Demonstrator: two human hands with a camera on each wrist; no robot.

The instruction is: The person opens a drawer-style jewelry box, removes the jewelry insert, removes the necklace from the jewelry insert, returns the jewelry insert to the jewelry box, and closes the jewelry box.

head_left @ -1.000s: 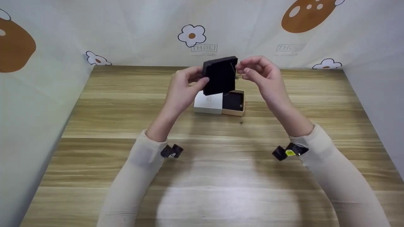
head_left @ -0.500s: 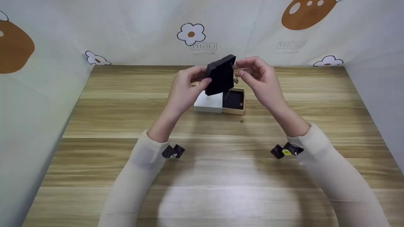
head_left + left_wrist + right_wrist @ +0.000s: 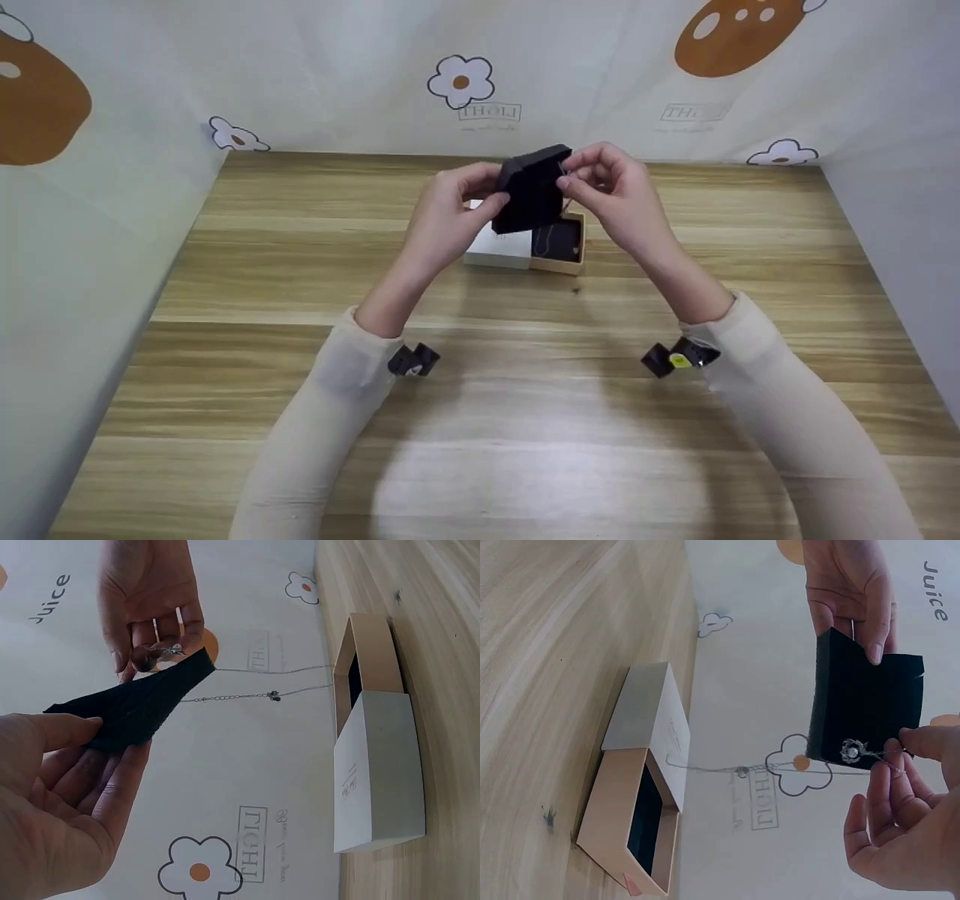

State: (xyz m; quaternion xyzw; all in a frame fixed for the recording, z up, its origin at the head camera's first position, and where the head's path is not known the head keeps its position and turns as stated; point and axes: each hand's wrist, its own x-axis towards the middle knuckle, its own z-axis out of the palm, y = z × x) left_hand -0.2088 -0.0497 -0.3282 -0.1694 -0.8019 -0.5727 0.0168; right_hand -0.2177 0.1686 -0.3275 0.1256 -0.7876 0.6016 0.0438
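My left hand [image 3: 442, 221] grips a black foam pad [image 3: 525, 199] by its left side, thumb on the face, raised and tilted over the table. At the pad's opposite edge, my right hand [image 3: 622, 187] pinches the chain of a silver necklace. Its flower-shaped pendant [image 3: 853, 751] lies against the pad's corner in the right wrist view, close to the right fingertips. In the left wrist view, two strands of the necklace chain [image 3: 232, 698] hang from the pad toward the box, a small dark charm [image 3: 274, 696] on one of them.
Below the hands, a white box sleeve [image 3: 495, 253] stands on the wooden table [image 3: 300, 300], a peach drawer [image 3: 556, 266] with a dark inside pulled partway out to the right. A patterned curtain [image 3: 360, 82] closes off the table's back edge.
The pad has tipped further and shifted slightly right and down. My right hand's fingertips have come in against the pad's edge, and the chain hangs in front of the drawer.
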